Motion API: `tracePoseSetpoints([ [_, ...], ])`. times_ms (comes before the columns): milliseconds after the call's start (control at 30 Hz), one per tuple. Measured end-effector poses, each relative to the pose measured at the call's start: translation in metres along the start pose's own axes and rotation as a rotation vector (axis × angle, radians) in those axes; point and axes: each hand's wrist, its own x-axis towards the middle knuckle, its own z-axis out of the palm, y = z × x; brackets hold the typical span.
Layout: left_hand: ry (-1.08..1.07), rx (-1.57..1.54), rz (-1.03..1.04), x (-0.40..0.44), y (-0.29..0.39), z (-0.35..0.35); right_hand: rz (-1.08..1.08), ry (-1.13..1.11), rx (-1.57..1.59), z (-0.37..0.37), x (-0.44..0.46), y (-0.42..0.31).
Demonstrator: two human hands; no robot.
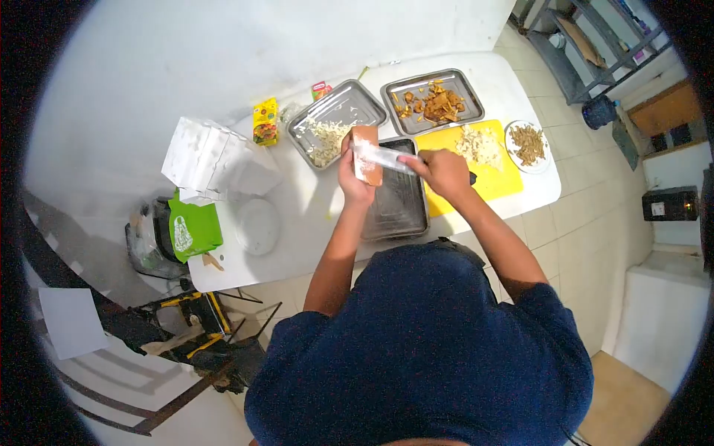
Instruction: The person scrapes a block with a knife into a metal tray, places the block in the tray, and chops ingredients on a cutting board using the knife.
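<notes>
My left hand is closed around an orange-brown, brick-like block with a whitish patch on its face. In my right hand is a knife, its broad, pale blade lying across the block. The black end of its handle shows beyond my fist. Both hands are above a dark metal tray. Under my right forearm is a yellow cutting board with a pile of chopped pale pieces on it.
A steel tray holds pale shreds; another tray holds browned pieces. A white plate of brownish strips sits at the right edge. Left are a yellow packet, a white box, a clear lid and a green bag.
</notes>
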Motion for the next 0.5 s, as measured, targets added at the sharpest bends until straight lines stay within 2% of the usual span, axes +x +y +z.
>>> tracePoseSetpoints([
  [67, -0.078, 0.051, 0.001, -0.005, -0.001, -0.009, 0.14, -0.008, 0.021, -0.006, 0.015, 0.007],
  [133, -0.171, 0.056, -0.044, -0.006, 0.0, -0.013, 0.113, 0.012, 0.024, -0.018, 0.016, 0.001],
  [167, -0.093, 0.038, 0.006, -0.003, -0.004, -0.011, 0.06, 0.006, 0.038, -0.018, 0.01, -0.005],
  [233, -0.113, 0.064, -0.032, 0.0, -0.001, -0.014, -0.021, -0.063, -0.04, -0.006, 0.0, -0.006],
  [400, 0.0, 0.044, 0.001, -0.001, 0.0, 0.004, 0.159, -0.025, 0.016, -0.014, 0.019, 0.002],
  [433, -0.075, 0.093, 0.004, 0.003, -0.002, -0.011, 0.151, -0.038, 0.004, -0.015, 0.019, 0.0],
  [500, -0.094, 0.043, -0.041, 0.011, -0.004, -0.021, 0.092, -0.07, 0.017, -0.021, 0.013, -0.01],
])
